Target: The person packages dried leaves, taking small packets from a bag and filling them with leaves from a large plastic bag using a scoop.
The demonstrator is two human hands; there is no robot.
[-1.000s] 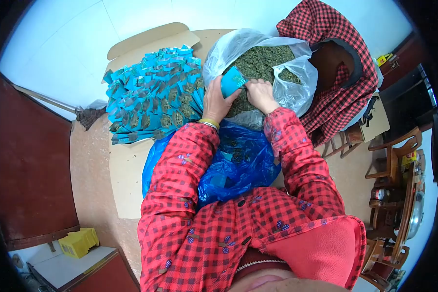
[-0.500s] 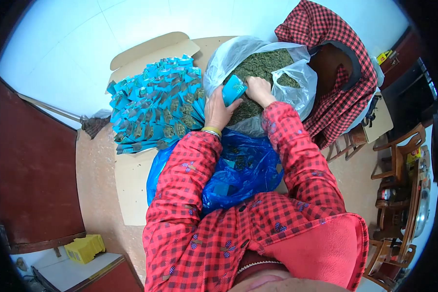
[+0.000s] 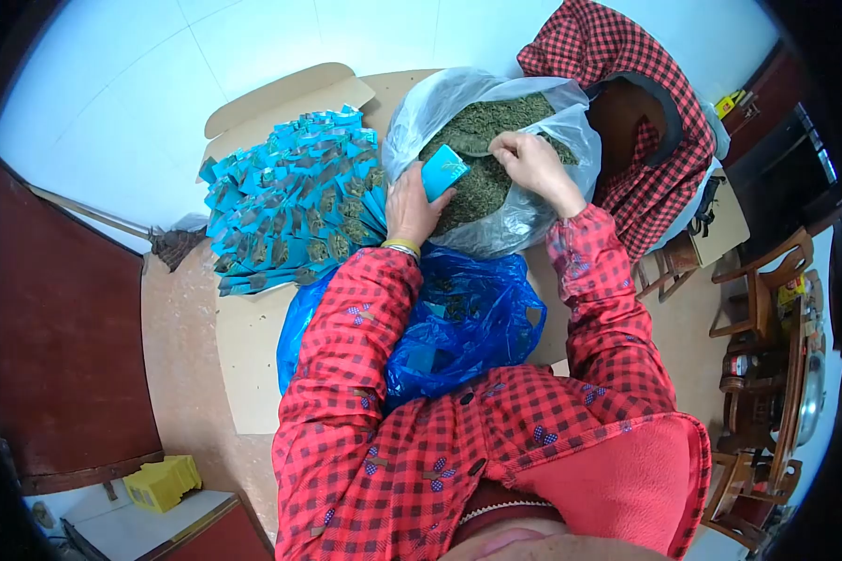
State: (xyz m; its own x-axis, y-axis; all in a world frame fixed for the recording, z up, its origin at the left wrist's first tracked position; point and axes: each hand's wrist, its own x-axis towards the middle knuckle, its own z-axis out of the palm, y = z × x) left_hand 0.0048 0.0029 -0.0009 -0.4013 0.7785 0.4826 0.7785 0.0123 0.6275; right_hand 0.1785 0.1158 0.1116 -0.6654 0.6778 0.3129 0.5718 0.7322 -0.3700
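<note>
My left hand (image 3: 411,208) is closed round a blue packet (image 3: 442,171), held tilted at the left side of a clear plastic bag (image 3: 408,123). Dried green leaves, apparently tea (image 3: 505,117), fill that bag. Over the leaves, my right hand (image 3: 536,166) pinches what looks like a small scoop (image 3: 474,150), dark and partly sunk among them; its exact shape is hard to make out. To the left, many blue packets (image 3: 285,201) stand packed together, several showing leaves at their tops.
A blue plastic bag (image 3: 440,341) with some leaves lies before my body. Cardboard (image 3: 253,360) spreads beneath the packets. A checked cloth (image 3: 664,65) drapes over something at the right. Wooden chairs (image 3: 762,290) stand further right, and a yellow box (image 3: 164,481) sits lower left.
My right hand has moved from the packet's mouth to the right, over the leaves, and the scoop now shows. My left hand still holds the packet, shifted slightly left with the view.
</note>
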